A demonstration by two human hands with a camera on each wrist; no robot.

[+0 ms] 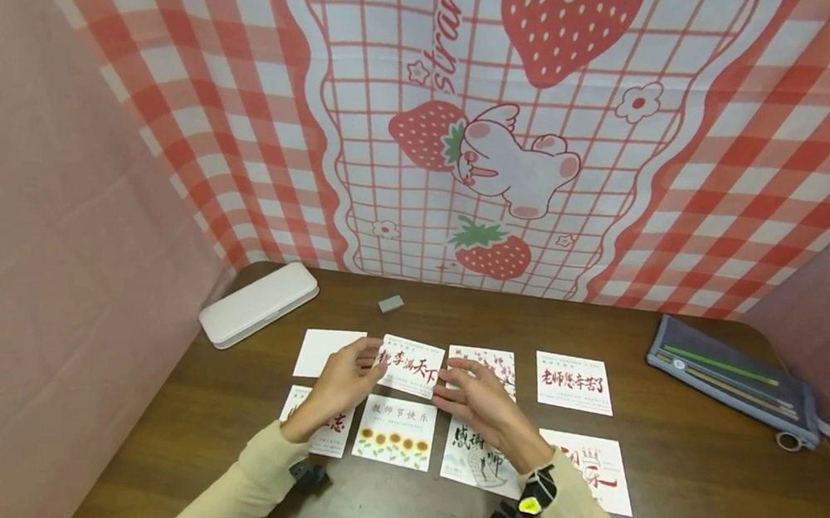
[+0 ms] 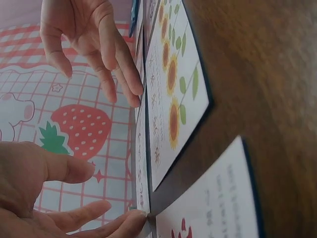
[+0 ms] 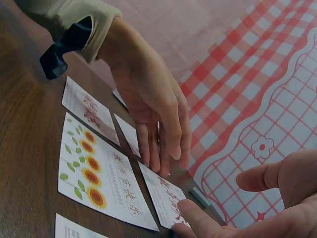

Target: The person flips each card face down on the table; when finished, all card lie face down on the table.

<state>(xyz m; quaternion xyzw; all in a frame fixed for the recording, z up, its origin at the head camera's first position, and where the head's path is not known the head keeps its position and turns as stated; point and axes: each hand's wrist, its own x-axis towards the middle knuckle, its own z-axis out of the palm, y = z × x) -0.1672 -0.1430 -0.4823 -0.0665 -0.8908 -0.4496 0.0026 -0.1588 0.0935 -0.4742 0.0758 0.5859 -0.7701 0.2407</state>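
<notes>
- Red-lettered card (image 1: 410, 367): on the desk (image 1: 212, 415) between your grips, touched at opposite edges.
- Your left grip (image 1: 348, 376) and right grip (image 1: 484, 395): fingers loose, thumbs apart.
- Sunflower card (image 1: 394, 432): also between your grips, nearer you.

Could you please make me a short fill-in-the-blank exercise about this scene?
1. Between the left hand and the right hand lies a lettered card whose large characters are ____ in colour.
2. Just nearer the person, a picture card shows a row of yellow ____.
3. In the head view, the white case lies to the ____ of the small grey block.

Missing words: red; sunflowers; left.
</notes>
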